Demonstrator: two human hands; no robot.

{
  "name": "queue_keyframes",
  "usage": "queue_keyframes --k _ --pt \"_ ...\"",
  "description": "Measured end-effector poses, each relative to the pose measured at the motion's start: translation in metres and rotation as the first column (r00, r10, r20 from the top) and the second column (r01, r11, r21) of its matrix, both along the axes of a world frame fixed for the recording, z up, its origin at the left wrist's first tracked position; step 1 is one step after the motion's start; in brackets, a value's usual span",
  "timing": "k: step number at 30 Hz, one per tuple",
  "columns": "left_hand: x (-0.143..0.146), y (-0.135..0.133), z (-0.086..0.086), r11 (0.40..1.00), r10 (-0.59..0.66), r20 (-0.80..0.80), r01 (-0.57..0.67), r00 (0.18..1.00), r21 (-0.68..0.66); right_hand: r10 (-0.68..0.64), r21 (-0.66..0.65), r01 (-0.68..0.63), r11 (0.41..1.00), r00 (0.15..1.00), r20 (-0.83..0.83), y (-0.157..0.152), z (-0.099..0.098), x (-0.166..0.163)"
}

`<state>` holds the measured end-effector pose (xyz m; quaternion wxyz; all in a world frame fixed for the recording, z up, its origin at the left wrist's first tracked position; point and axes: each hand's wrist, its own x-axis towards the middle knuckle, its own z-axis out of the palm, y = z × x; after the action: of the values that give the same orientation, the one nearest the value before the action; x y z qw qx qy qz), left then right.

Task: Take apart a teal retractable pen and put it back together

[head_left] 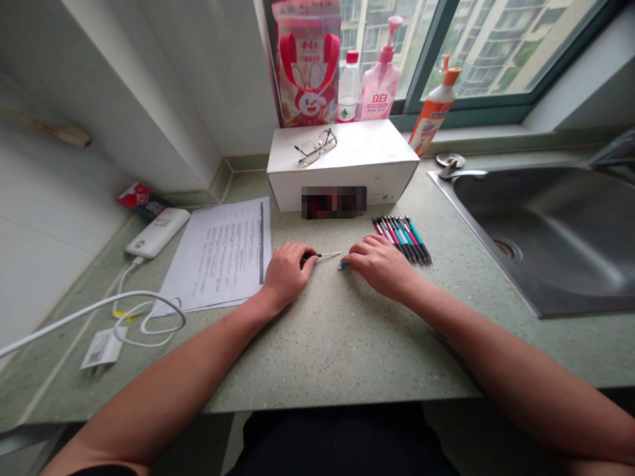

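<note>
Left hand (290,272) pinched a dark pen part (308,256), thin refill (329,254) pointing right, mid-countertop (347,344) between front and back edges. Right hand (380,264), fingers curled in, held a teal pen piece (344,266) just beside the refill tip. Row of pens (413,242) lay partly behind that hand, between the white box's (372,142) front right corner and the sink's (555,231) left edge.

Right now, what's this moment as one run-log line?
left hand: holds dark-ended thin rod | right hand: holds small blue piece | pens: row near right hand | glasses: on white box
</note>
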<state>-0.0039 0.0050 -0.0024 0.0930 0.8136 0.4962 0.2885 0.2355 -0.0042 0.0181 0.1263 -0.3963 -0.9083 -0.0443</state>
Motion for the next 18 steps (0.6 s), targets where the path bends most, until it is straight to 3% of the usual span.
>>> queue_keyframes --k 6,13,18 --pt "0.000 0.000 0.001 1.000 0.029 0.007 -0.029 1.000 -0.007 -0.114 -0.035 0.111 0.993 0.986 -0.126 0.002 0.001 0.006" --pt "-0.001 0.001 0.000 0.997 0.072 0.062 -0.073 0.995 0.026 -0.052 -0.061 0.043 0.997 0.986 -0.160 0.007 -0.013 -0.004" --pt "0.000 0.000 0.002 0.995 0.022 0.125 -0.034 0.992 0.096 -0.097 -0.007 0.098 0.995 0.961 -0.259 0.003 -0.006 -0.006"
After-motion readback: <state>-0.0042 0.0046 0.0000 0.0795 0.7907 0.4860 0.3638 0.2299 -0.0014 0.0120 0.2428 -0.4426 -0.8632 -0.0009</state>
